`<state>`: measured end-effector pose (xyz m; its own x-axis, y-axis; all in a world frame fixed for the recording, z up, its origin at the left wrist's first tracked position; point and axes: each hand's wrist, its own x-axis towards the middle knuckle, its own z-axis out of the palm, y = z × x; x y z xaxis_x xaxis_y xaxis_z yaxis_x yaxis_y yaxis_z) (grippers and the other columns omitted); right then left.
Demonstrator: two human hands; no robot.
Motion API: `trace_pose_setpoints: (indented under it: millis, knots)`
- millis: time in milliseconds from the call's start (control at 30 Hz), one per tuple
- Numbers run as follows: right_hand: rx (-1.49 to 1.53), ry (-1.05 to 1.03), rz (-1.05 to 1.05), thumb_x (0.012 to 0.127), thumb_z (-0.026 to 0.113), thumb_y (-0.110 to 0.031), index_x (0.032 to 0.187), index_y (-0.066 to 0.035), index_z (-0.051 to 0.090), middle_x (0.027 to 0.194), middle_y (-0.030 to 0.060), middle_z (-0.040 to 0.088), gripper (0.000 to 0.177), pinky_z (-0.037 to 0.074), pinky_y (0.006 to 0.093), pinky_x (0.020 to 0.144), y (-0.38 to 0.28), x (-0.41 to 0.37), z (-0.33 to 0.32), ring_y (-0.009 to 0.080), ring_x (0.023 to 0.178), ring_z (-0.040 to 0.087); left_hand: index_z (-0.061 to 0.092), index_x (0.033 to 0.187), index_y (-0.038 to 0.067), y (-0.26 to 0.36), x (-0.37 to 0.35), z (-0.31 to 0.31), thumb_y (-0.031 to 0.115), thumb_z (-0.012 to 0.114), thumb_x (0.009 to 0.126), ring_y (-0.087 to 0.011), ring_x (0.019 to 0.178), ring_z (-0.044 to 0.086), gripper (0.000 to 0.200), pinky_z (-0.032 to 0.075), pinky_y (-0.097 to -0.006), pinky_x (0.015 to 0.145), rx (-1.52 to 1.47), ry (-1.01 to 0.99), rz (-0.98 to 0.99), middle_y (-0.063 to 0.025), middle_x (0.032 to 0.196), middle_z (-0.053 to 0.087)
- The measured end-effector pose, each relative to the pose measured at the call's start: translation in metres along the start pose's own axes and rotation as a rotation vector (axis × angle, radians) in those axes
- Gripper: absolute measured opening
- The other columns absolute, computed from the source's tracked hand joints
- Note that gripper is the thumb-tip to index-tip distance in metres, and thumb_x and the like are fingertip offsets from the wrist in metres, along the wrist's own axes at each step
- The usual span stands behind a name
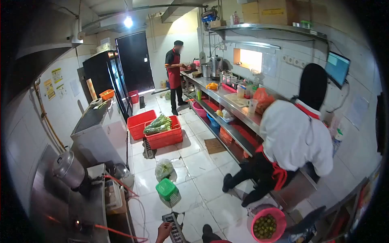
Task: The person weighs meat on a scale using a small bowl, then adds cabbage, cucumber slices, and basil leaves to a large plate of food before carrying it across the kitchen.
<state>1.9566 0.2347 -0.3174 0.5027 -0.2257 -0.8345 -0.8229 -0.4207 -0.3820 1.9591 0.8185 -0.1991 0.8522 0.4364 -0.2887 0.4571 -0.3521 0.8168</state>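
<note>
My left hand (164,231) shows at the bottom edge with its fingers curled together, and I see nothing in it. It is small in view, above a dark floor drain grate (174,229). My right hand is out of view. Past my left hand, a green plastic basket (166,189) sits on the tiles, and behind it lies a clear bag of green vegetables (163,169). A pink tub (268,223) of round green fruits or vegetables stands at the lower right. My dark shoe (208,233) is at the bottom.
Red crates (163,137), one heaped with leafy greens (159,124), stand mid-floor. A person in white (293,135) bends at the steel counter (227,97) on the right. Another person in a red apron (174,77) works farther back. Left are a large pot (69,165) and a white chest (101,135).
</note>
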Motion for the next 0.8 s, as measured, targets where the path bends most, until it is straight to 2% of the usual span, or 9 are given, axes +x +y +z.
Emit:
trace_pose_setpoints:
  millis: [133,333,467,567,633,667,700,733,800]
  knots:
    - [0.023,-0.024,-0.217,0.076,0.065,-0.021,0.090,-0.006,0.059,0.075,0.0065,0.060,0.022,0.047,0.0308,0.052,-0.207,0.075,0.039,0.0159,0.062,0.058,0.057,0.104,0.000,0.001,0.120,-0.016,0.026,0.062,0.081,-0.0177,0.075,0.061,0.035,0.049,-0.0295,0.063,0.047,-0.051,-0.075,-0.0093,0.086,0.063]
    - [-0.019,-0.178,-0.558,0.080,0.064,-0.018,0.103,-0.004,0.056,0.079,0.0050,0.061,0.028,0.048,0.0257,0.062,-0.568,0.082,0.078,0.0131,0.073,0.060,0.059,0.100,0.003,-0.023,0.244,-0.047,0.029,0.062,0.081,-0.0163,0.070,0.060,0.032,0.049,-0.0284,0.056,-0.260,-0.047,-0.655,-0.0068,0.082,0.062]
    - [-0.087,-0.132,-0.741,0.077,0.067,-0.025,0.099,-0.002,0.061,0.081,0.0058,0.062,0.033,0.046,0.0269,0.067,-0.700,0.144,0.099,0.0133,0.077,0.058,0.061,0.090,0.006,-0.052,0.351,-0.043,0.027,0.065,0.078,-0.0164,0.063,0.060,0.026,0.050,-0.0301,0.053,-0.156,0.014,-0.778,-0.0046,0.075,0.060]
    - [-0.066,-0.070,-0.680,0.077,0.066,-0.021,0.096,-0.002,0.061,0.077,0.0041,0.061,0.027,0.047,0.0266,0.062,-0.765,0.191,0.098,0.0126,0.066,0.057,0.061,0.085,0.005,-0.038,0.460,-0.043,0.033,0.060,0.081,-0.0159,0.056,0.058,0.028,0.049,-0.0302,0.052,0.064,-0.121,-0.757,-0.0051,0.068,0.059]
    - [-0.018,-0.103,-0.541,0.077,0.065,-0.019,0.094,-0.003,0.060,0.077,0.0045,0.060,0.024,0.046,0.0252,0.056,-0.784,0.209,0.079,0.0121,0.065,0.057,0.060,0.076,0.001,-0.009,0.543,-0.048,0.039,0.046,0.085,-0.0177,0.053,0.056,0.041,0.048,-0.0318,0.053,0.483,-0.443,-0.391,-0.0085,0.066,0.059]
    - [0.042,-0.154,-0.436,0.078,0.065,-0.017,0.092,-0.003,0.059,0.076,0.0048,0.059,0.021,0.045,0.0239,0.050,-0.796,0.219,0.078,0.0115,0.064,0.057,0.062,0.078,0.000,0.046,0.567,-0.053,0.034,0.050,0.084,-0.0168,0.057,0.057,0.036,0.047,-0.0318,0.054,0.087,-0.197,-0.270,-0.0079,0.069,0.061]
    - [0.076,-0.120,-0.317,0.078,0.065,-0.015,0.090,-0.003,0.058,0.075,0.0058,0.059,0.018,0.045,0.0241,0.047,-0.810,0.213,0.073,0.0120,0.061,0.057,0.064,0.084,0.001,0.044,0.614,-0.052,0.030,0.054,0.082,-0.0150,0.063,0.057,0.030,0.046,-0.0299,0.057,0.236,-0.174,-0.047,-0.0075,0.072,0.062]
    - [0.083,-0.116,-0.257,0.078,0.063,-0.014,0.089,-0.003,0.058,0.073,0.0061,0.059,0.017,0.045,0.0242,0.046,-0.820,0.225,0.071,0.0123,0.058,0.056,0.063,0.094,0.000,0.091,0.657,-0.060,0.026,0.060,0.080,-0.0144,0.066,0.058,0.029,0.047,-0.0286,0.061,0.110,-0.151,-0.318,-0.0072,0.077,0.064]
    - [0.088,-0.118,-0.187,0.078,0.062,-0.013,0.089,-0.003,0.058,0.072,0.0064,0.059,0.015,0.046,0.0243,0.045,-0.835,0.259,0.070,0.0125,0.056,0.056,0.061,0.099,0.000,0.162,0.730,-0.074,0.027,0.061,0.081,-0.0141,0.067,0.057,0.032,0.047,-0.0283,0.061,0.038,-0.017,-0.121,-0.0069,0.078,0.063]
